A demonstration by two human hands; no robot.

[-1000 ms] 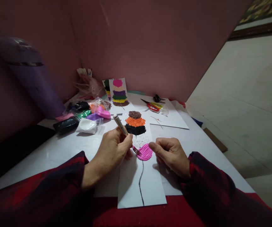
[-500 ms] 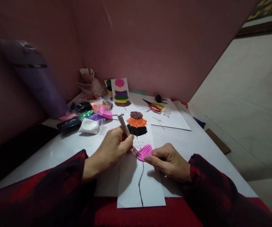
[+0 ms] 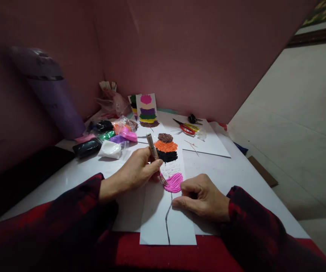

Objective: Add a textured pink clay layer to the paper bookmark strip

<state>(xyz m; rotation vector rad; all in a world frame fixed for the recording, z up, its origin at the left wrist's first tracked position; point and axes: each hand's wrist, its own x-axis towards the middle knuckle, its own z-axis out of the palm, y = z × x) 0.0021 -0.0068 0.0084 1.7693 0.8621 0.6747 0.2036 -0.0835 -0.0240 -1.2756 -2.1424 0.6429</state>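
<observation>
My left hand [image 3: 142, 166] is closed around a fork [image 3: 151, 143] with a pale handle. Its tines touch the lower left edge of the pink clay [image 3: 174, 183], which has ridged lines across it. The clay lies on a white paper strip [image 3: 154, 223] below bands of white, black [image 3: 167, 156], orange [image 3: 165, 146] and brown clay [image 3: 165, 137]. A dark drawn line runs down the strip beneath the pink. My right hand [image 3: 204, 198] rests at the strip's right side, thumb and curled forefinger apart beside the pink clay, holding nothing visible.
Bags of coloured clay [image 3: 110, 149] are heaped at the left, near a purple bottle [image 3: 57, 98]. Painted cards [image 3: 147, 109] lean at the back. Red-handled scissors [image 3: 187, 129], keys [image 3: 192, 119] and thin sticks [image 3: 191, 145] lie on a white board [image 3: 216, 145].
My right thumb has moved down off the pink clay and away from the forefinger. The fork's tines have shifted slightly at the clay's left edge. The camera view has moved a little.
</observation>
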